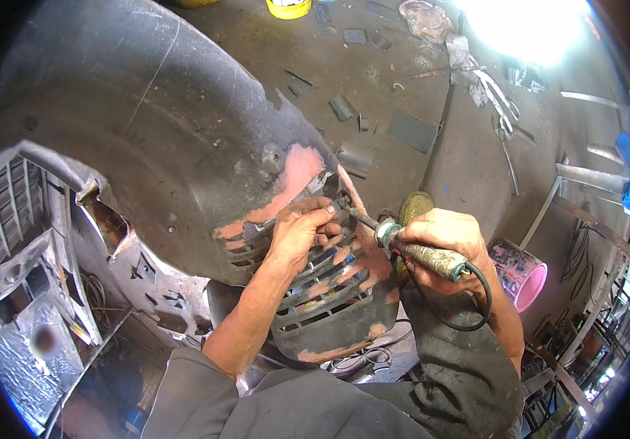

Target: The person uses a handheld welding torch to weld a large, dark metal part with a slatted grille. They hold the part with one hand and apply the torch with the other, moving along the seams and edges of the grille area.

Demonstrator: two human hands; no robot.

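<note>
The right hand [454, 235] gripped a corded tool [438, 260], its long axis slanting leftward and away, tip just beside the left hand's [302, 228] curled fingers, whose hold I couldn't tell. Beneath lay the slatted dark panel [333, 334].

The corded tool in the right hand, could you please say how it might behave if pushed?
The tool would probably roll if laid down, given its rounded handle. Its cord should bend easily, judging by its loose curve.
</note>
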